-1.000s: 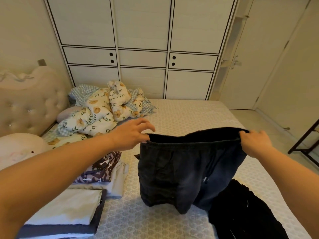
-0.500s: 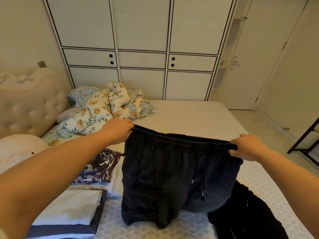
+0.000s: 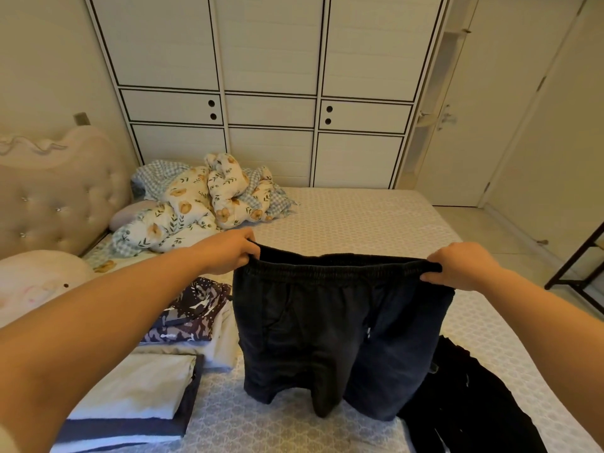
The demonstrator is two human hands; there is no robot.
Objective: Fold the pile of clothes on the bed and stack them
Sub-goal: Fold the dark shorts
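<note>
Both hands, left hand (image 3: 228,253) and right hand (image 3: 461,266), pinch the shorts (image 3: 327,328) waistband. Pull it tight, then lay them flat on the bed (image 3: 359,220).

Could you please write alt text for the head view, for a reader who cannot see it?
Two hands, left hand and right hand, hold dark shorts up by the waistband over a bed. Folded clothes lie stacked at left; a black garment lies at right.

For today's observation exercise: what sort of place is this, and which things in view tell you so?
Most likely a home bedroom: a bed with a tufted headboard, a crumpled quilt, and a built-in wardrobe along the far wall.
</note>
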